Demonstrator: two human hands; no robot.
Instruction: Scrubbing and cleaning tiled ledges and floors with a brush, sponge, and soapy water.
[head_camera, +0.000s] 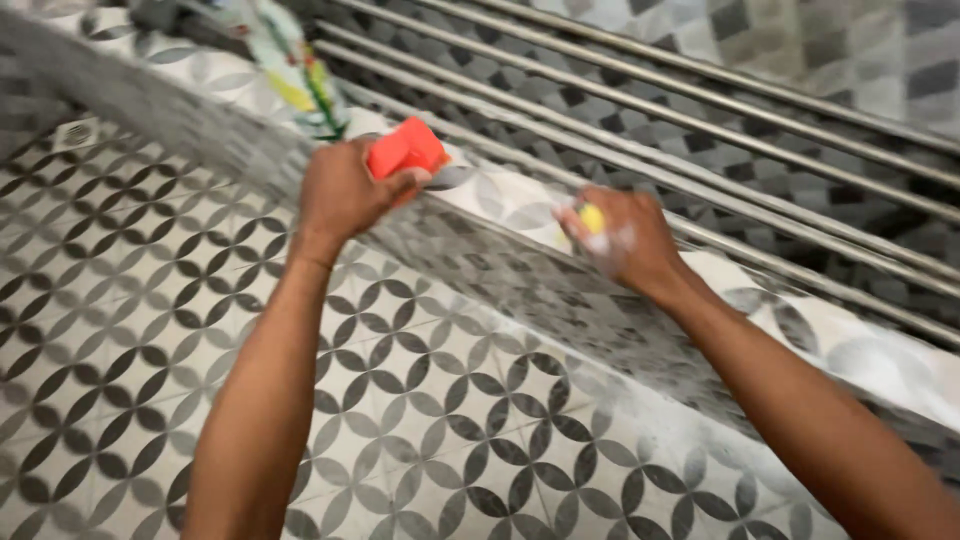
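At the far left a small drain grate (77, 132) sits in the patterned tile floor (120, 300). Moving right, the left hand (345, 190) is closed around a red-orange sponge block (405, 148), thumb under it and fingers over the top, holding it at the rim of the tiled ledge (480, 195). Just behind it a printed packet in green, yellow and white (290, 65) leans on the ledge. Further right, the right hand (625, 240) is curled over something small and yellow (592, 217), pressed to the ledge top; foam clings to the fingers, and blur hides how tightly they grip. Behind both run 5 or so long steel bars (700, 120).

To scrub well here, I judge the right hand should keep flat, even pressure and work along the ledge in short overlapping strokes, while the left keeps its block off the wet patch.

The ledge is glossy, grey-and-white patterned tile, with pale suds spreading over its top and front face toward the right
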